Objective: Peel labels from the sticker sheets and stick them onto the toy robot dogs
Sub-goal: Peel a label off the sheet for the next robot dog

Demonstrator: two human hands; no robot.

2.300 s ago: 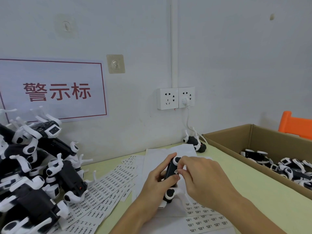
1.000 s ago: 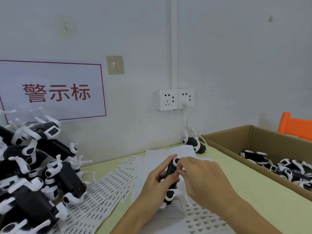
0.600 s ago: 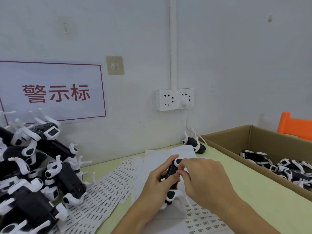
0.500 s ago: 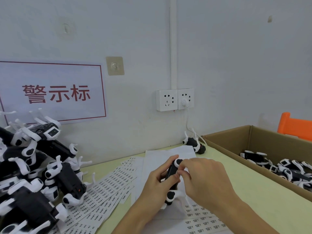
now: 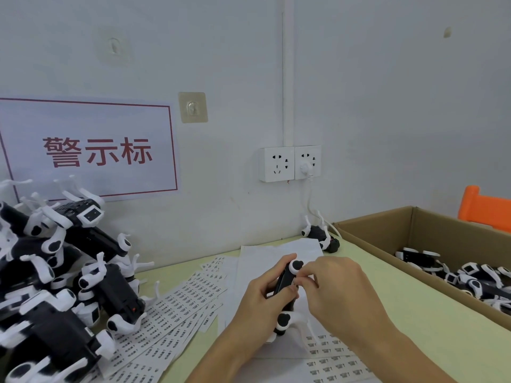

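Note:
A black and white toy robot dog [image 5: 286,277] is held on its side above the table centre. My left hand [image 5: 260,302] grips its body from the left. My right hand [image 5: 331,288] comes in from the right, its fingertips pinched against the dog's side; any label there is hidden under the fingers. Sticker sheets [image 5: 177,316] with rows of small printed labels lie fanned out to the left, and another sticker sheet [image 5: 334,363] lies under my right forearm.
A heap of toy dogs [image 5: 55,286] fills the left of the table. An open cardboard box [image 5: 431,236] at the right holds several more dogs. One dog [image 5: 320,236] lies by the wall under the sockets [image 5: 290,163]. An orange chair back [image 5: 484,208] shows far right.
Both hands stay on the same toy dog. My right fingertips have shifted slightly along its side; the dog has barely moved.

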